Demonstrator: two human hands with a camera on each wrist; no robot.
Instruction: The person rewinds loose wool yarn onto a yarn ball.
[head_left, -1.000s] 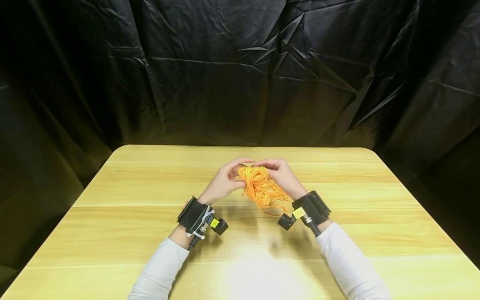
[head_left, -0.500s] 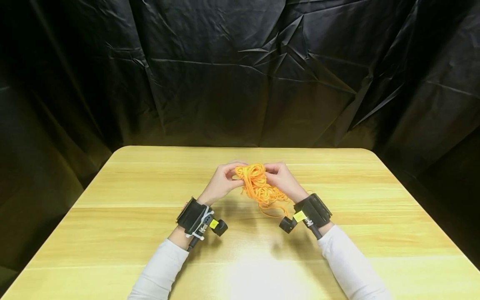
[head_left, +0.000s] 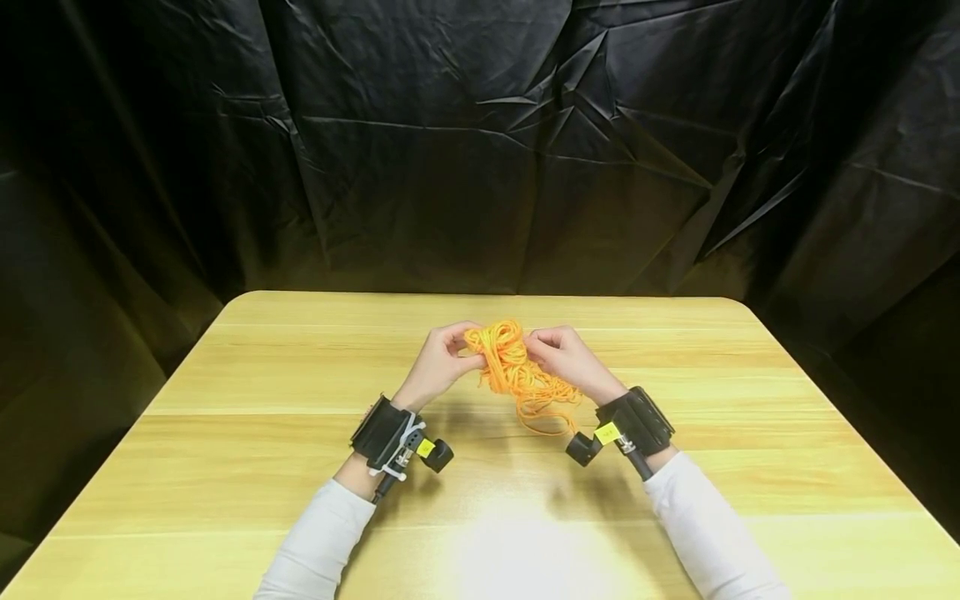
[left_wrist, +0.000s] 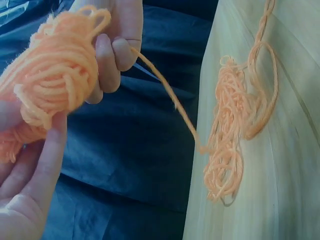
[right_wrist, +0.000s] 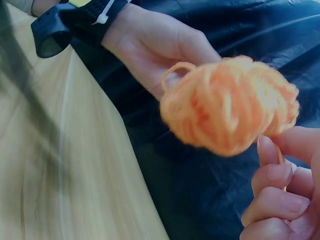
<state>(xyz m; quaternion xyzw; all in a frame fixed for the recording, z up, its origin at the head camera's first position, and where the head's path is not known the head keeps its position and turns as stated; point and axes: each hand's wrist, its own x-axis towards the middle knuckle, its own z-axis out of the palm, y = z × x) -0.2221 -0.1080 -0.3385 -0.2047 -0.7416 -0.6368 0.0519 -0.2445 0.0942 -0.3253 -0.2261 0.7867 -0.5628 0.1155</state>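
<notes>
Raised over the table, my left hand (head_left: 435, 367) holds a wound bundle of orange yarn (left_wrist: 55, 70) between thumb and fingers. One small loop sticks out of the bundle's end. At its right side, my right hand (head_left: 572, 360) pinches a single yarn strand (left_wrist: 170, 95) between thumb and fingertips, the other fingers curled in. In the left wrist view that strand runs from the right hand down to a loose tangle of yarn (left_wrist: 227, 120) on the tabletop. A longer yarn loop (head_left: 546, 427) trails from the tangle toward the right wrist camera.
The light wooden table (head_left: 225, 467) spreads under both arms, with a bright glare patch near its front. Black creased sheeting (head_left: 420, 192) hangs behind and at the sides. Each wrist carries a black strap with a small camera (head_left: 437, 455).
The wound bundle has shifted a little left and up with my left hand. My right fingers have come off the bundle's top to its right side, drawing slightly right.
</notes>
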